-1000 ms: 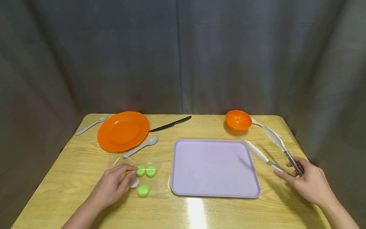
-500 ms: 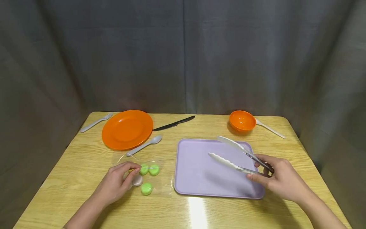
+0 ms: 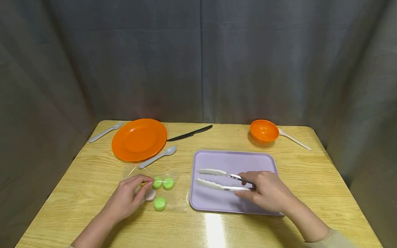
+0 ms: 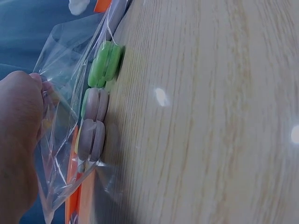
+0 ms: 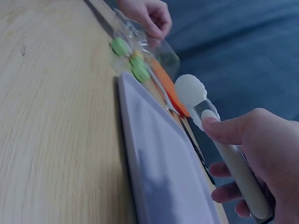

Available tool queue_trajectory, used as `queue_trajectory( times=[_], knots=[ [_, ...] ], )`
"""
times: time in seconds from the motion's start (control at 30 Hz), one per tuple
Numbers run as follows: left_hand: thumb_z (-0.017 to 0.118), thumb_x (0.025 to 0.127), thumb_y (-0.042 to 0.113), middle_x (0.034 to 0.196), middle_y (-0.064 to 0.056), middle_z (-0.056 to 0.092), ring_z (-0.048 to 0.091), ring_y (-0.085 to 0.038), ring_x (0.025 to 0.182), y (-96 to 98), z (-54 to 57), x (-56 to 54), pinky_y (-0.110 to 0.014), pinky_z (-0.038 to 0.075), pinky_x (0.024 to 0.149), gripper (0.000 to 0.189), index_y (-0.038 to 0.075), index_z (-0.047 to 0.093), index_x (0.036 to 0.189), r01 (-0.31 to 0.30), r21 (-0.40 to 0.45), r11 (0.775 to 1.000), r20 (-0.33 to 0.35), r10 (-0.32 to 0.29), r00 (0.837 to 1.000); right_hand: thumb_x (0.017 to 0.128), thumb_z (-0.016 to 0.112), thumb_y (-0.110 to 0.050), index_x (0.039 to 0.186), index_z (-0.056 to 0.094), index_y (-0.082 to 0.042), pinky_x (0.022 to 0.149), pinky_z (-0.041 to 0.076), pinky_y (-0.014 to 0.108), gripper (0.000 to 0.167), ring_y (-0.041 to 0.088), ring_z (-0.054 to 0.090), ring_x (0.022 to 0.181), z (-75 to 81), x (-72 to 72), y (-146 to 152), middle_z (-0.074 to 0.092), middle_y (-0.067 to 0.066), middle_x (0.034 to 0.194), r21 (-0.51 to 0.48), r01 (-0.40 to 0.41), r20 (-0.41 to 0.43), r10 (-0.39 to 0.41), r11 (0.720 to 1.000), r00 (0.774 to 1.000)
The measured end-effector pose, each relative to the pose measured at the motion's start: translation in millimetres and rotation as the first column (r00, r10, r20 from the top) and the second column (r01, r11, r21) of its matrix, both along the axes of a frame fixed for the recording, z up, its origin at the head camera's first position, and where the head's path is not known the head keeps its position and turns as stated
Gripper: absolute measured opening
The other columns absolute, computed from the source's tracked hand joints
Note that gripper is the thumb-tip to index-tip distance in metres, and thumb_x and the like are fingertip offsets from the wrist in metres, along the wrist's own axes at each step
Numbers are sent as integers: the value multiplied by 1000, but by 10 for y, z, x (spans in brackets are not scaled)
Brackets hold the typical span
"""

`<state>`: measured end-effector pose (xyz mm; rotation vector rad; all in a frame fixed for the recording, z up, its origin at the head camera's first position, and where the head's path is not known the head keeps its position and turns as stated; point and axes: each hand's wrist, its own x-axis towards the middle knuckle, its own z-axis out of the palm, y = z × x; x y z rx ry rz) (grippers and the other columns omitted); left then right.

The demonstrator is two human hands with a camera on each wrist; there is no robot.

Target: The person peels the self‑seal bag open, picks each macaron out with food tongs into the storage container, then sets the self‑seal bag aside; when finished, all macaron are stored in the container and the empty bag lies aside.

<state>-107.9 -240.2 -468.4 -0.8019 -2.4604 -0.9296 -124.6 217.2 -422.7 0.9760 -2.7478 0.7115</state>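
Observation:
Between thumb and fingertips, my left hand (image 3: 128,196) pinches the upper edge of a clear plastic bag (image 3: 177,203). Green macarons (image 3: 160,204) and a pale grey macaron (image 3: 150,195) lie in the bag; the left wrist view shows grey macarons (image 4: 91,140) side by side near its mouth. A bit of yellow is mostly hidden behind my left fingers. My right hand (image 3: 268,191) holds metal tongs with white scalloped tips (image 3: 211,185) above the lilac tray (image 3: 201,201). The tong arms are spread, nothing between them, tips pointing left toward the bag.
An orange plate (image 3: 139,139) is behind the bag, with a grey spoon (image 3: 158,157) beside it and a fork (image 3: 105,132) at its left. A black knife (image 3: 190,133) lies at the back. Right of it are an orange bowl (image 3: 264,131) and a white utensil (image 3: 296,140).
My right hand has carried the tongs leftward from the tray's right side to over the tray, turning the tips left. My left hand keeps its pinch on the bag in about the same place.

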Motion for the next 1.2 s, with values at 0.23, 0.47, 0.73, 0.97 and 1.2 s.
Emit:
queue_trajectory(
  times=[0.23,0.47,0.73,0.97,1.2],
  knots=[
    [77,94,-4,104,2,77,73,-14,95,9,2,-7,-39,63,77,19,9,74,108,13,11,1000,-9,-13,1000,90,84,-45,113,77,-13,64,50,31,40,3,55,70,-101,-119,-328,67,-15,87,75,-43,-2,44,996,999],
    [77,94,-4,103,2,77,72,-11,92,24,16,-5,-38,63,74,20,10,74,108,14,11,1000,-19,-14,1000,91,81,-50,121,77,-12,75,57,40,48,6,63,80,-186,-211,-592,74,-8,100,148,-71,7,70,987,998],
    [76,95,-3,103,2,77,72,-11,92,36,19,5,-39,63,74,19,10,74,109,8,16,1000,-8,-8,1000,91,80,-53,124,76,-9,79,59,43,55,13,69,87,-235,-268,-832,77,-1,110,199,-93,-13,97,976,995],
    [76,95,-4,103,2,77,72,-11,92,24,2,9,-35,63,75,20,10,74,109,17,20,1000,-16,-17,1000,93,78,-54,124,76,-11,76,59,43,52,15,70,85,-289,-295,-949,76,-3,105,234,-104,-17,111,967,994],
    [76,95,-3,102,3,76,72,-10,92,16,-14,9,-34,62,76,19,11,74,108,13,14,1000,3,-13,1000,93,79,-53,122,77,-12,72,58,42,51,12,67,77,-279,-276,-922,76,-5,102,211,-104,-29,112,972,993]
  ],
)
